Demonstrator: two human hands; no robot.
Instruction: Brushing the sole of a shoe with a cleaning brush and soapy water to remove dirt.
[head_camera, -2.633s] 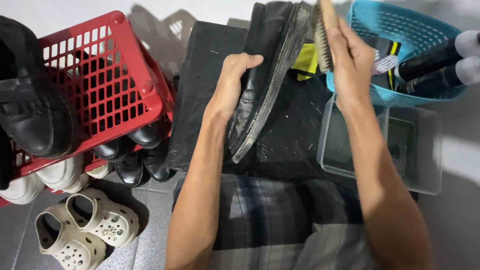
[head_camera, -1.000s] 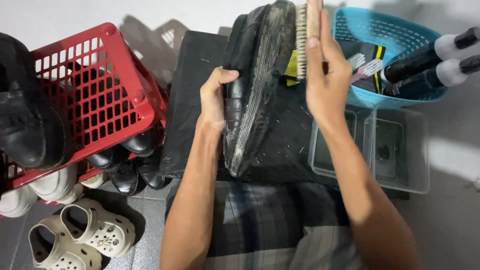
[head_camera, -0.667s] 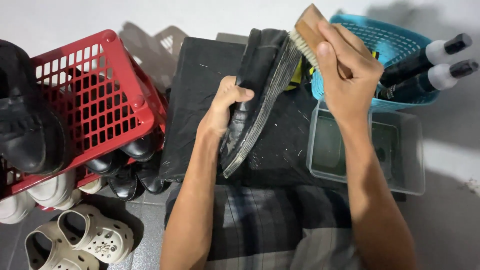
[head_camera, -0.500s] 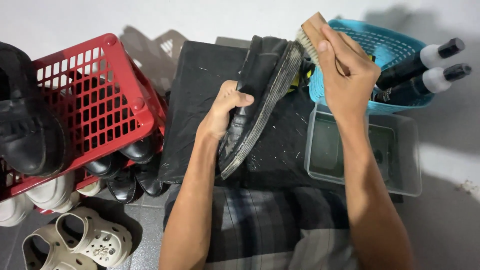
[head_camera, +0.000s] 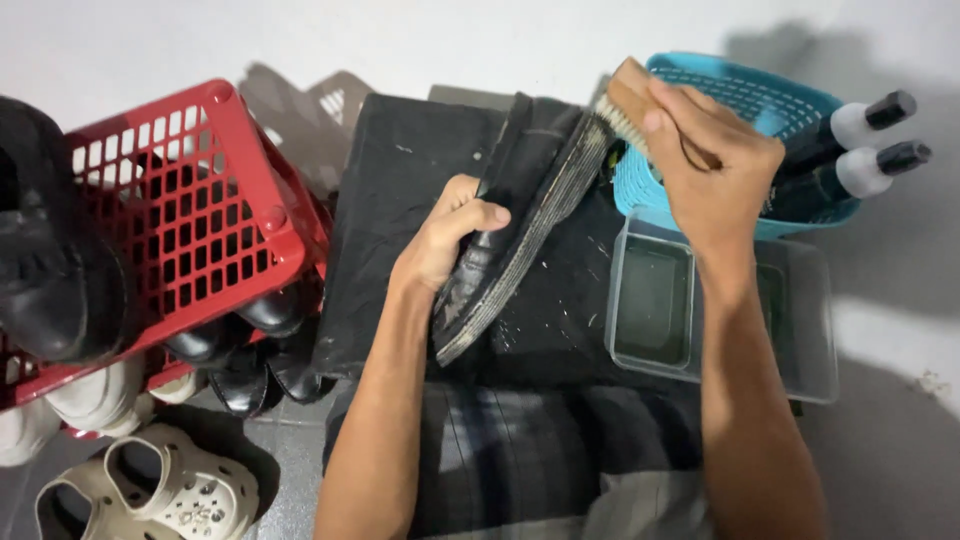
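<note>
Left hand (head_camera: 447, 232) curled around black shoe (head_camera: 510, 225), sole turned right, shoe tilted over black mat (head_camera: 385, 230) centre. Right hand (head_camera: 715, 165) gripping wooden brush (head_camera: 622, 105), bristles touching sole at toe, near mat's far right corner.

At your nine o'clock sits a red crate (head_camera: 190, 200) over black shoes (head_camera: 250, 350); at two, a blue basket (head_camera: 760, 100), perhaps holding bottles (head_camera: 860, 140).

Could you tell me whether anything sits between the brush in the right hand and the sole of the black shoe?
Nothing visible does. The right hand presses the wooden brush so its bristles meet the sole edge of the black shoe, which the left hand holds over the dark mat.
</note>
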